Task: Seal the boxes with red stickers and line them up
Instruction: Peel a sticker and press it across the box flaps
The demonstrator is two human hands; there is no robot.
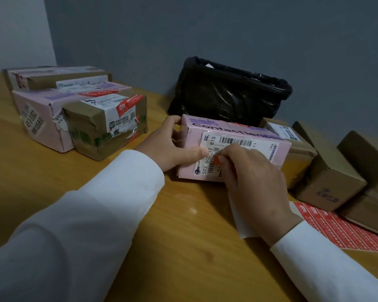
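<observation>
From the head camera, the pink contact lens box (234, 149) sits in the middle of the surface (183, 225). It looks light and stiff, easy to hold by its ends. The left hand (172, 144) wraps its left end, thumb flat on the label. The right hand (249, 177) pinches a small red sticker (217, 160) against the box front, fingers curled tight.

Left hand (172, 144) gripping pink box (238, 147); right hand (253, 182) perhaps pinching red sticker (217, 160)
</observation>
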